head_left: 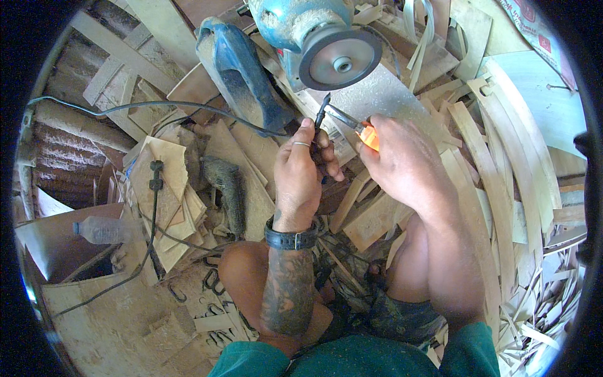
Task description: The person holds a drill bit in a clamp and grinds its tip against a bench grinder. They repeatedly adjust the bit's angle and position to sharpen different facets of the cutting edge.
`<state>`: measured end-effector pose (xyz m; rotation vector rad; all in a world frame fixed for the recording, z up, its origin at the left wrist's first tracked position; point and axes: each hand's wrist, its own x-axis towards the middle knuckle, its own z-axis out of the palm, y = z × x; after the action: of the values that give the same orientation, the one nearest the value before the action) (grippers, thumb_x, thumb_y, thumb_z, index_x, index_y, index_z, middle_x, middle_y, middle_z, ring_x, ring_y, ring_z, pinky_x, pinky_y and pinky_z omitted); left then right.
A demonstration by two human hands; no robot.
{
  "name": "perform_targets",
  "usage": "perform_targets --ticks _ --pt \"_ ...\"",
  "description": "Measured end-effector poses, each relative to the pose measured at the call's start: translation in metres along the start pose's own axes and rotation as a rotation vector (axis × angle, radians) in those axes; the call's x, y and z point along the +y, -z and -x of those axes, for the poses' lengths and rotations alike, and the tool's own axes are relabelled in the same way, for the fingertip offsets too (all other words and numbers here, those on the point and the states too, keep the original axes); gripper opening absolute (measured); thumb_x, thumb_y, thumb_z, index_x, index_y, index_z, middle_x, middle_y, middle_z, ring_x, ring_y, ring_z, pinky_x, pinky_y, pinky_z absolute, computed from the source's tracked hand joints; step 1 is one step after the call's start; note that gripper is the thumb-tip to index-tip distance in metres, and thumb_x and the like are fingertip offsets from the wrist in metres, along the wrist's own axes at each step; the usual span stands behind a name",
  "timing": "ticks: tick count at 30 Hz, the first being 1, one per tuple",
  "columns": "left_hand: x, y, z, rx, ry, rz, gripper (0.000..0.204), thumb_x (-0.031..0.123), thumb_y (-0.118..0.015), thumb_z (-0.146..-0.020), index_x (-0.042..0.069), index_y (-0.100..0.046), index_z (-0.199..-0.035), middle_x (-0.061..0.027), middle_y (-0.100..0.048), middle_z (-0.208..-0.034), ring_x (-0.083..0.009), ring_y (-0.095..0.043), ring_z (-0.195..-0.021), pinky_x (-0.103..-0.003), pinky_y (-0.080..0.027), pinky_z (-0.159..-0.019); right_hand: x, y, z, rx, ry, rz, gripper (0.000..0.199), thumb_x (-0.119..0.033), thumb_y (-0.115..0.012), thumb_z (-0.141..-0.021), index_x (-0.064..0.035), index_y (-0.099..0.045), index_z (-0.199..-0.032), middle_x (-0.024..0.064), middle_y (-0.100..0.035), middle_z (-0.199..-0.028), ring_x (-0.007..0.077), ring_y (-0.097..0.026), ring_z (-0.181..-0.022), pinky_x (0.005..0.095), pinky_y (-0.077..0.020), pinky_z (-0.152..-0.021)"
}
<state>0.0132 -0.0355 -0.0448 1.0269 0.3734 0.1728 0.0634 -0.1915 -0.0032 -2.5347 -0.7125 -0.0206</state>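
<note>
My left hand [298,173], with a ring and a watch strap at its wrist, is closed on a dark, slim piece with a pointed tip [322,114]. Its exact kind does not show. My right hand [408,160] grips the orange handle of a screwdriver [369,136]. The metal shaft slants up and left, its end close beside the dark piece; whether they touch I cannot tell. Just beyond both hands is the grey disc wheel [323,63] of a dusty blue bench grinder [295,22]. A cable [188,104] runs from the left toward my left hand.
A dusty blue plastic piece [232,75] stands left of the grinder. Curved wooden strips [487,160] crowd the right side. At left lie thin wood sheets [166,166], a black cord plug [156,177], a clear bottle [107,230] and several metal hooks [213,283].
</note>
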Motion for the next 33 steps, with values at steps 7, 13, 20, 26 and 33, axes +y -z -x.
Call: perform_targets --ticks 7,13,20,26,33 --pt "0.003 0.010 -0.006 -0.096 0.098 0.075 0.040 0.040 -0.043 -0.105 0.011 -0.049 -0.078 -0.0014 -0.047 -0.066 -0.0140 -0.045 -0.049 -0.030 -0.040 -0.045 0.004 -0.002 -0.002 -0.010 0.025 -0.022 0.024 -0.020 -0.066 -0.088 0.0019 -0.060 -0.097 0.0250 -0.064 -0.092 0.0447 -0.062 -0.093 0.0520 -0.0480 -0.083" --pt "0.003 0.012 -0.011 -0.164 0.125 0.157 0.041 0.044 -0.041 -0.105 0.014 -0.045 -0.076 0.0008 -0.042 -0.065 -0.0116 -0.038 -0.048 -0.028 -0.034 -0.044 0.005 0.002 0.000 0.015 0.038 -0.053 0.025 -0.020 -0.066 -0.088 0.0029 -0.059 -0.095 0.0258 -0.064 -0.091 0.0456 -0.061 -0.093 0.0523 -0.0476 -0.082" --pt "0.001 0.015 -0.013 -0.276 0.230 0.291 0.043 0.045 -0.041 -0.104 0.014 -0.043 -0.075 0.0018 -0.040 -0.063 -0.0110 -0.036 -0.047 -0.027 -0.032 -0.043 0.003 0.002 -0.001 0.017 0.074 -0.034 0.024 -0.019 -0.067 -0.088 0.0025 -0.059 -0.095 0.0254 -0.064 -0.090 0.0453 -0.061 -0.092 0.0521 -0.0478 -0.081" --pt "0.000 0.010 -0.012 -0.164 0.151 0.151 0.043 0.043 -0.043 -0.105 0.010 -0.052 -0.080 -0.0005 -0.048 -0.066 -0.0119 -0.043 -0.049 -0.027 -0.036 -0.043 -0.003 0.003 -0.003 -0.062 0.014 0.001 0.025 -0.021 -0.066 -0.088 0.0020 -0.059 -0.093 0.0238 -0.064 -0.090 0.0437 -0.062 -0.093 0.0519 -0.0481 -0.081" --pt "-0.007 -0.004 -0.009 -0.026 -0.286 -0.288 0.040 0.035 -0.049 -0.106 0.000 -0.061 -0.091 -0.0023 -0.057 -0.075 -0.0095 -0.055 -0.055 -0.026 -0.047 -0.048 -0.006 0.002 -0.009 -0.072 -0.029 -0.008 0.023 -0.019 -0.066 -0.087 0.0020 -0.059 -0.093 0.0235 -0.064 -0.093 0.0435 -0.062 -0.094 0.0514 -0.0482 -0.081"
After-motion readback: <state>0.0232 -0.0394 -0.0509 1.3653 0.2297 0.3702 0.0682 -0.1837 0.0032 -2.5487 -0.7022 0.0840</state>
